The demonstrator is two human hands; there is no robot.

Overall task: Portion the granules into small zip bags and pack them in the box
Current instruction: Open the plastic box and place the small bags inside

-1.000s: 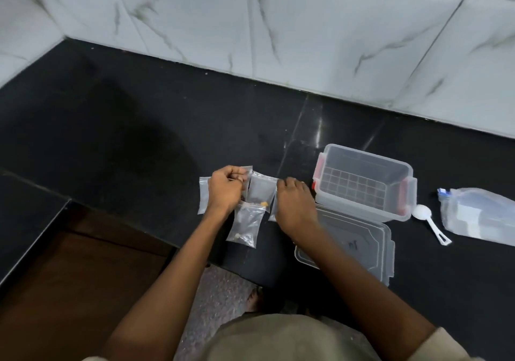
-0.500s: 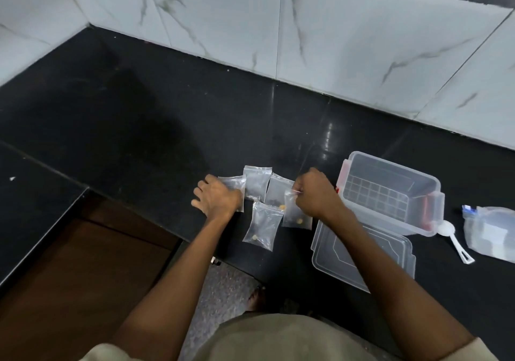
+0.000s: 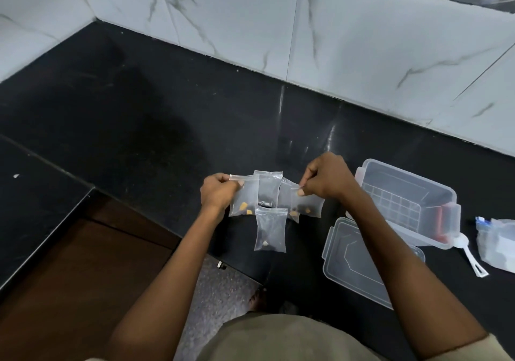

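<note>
On the black stone table (image 3: 139, 115), an open clear plastic box (image 3: 407, 201), its clear lid (image 3: 359, 266), a white plastic scoop (image 3: 471, 254) and a larger clear bag (image 3: 498, 243) lie toward the right edge. Near the front edge, the left hand (image 3: 218, 193) pinches one small clear zip bag (image 3: 243, 199) holding orange granules, the right hand (image 3: 327, 178) pinches another (image 3: 308, 206), and more small bags lie between them.

Shiny black stone counter (image 3: 139, 115), white marble-look wall tiles (image 3: 362, 48) behind it, brown wooden panel (image 3: 69, 291) down below, and speckled grey floor (image 3: 220, 291).

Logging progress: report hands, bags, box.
Left hand and right hand each pinch a zip bag. Box open, no bags inside. Nothing blocking.
</note>
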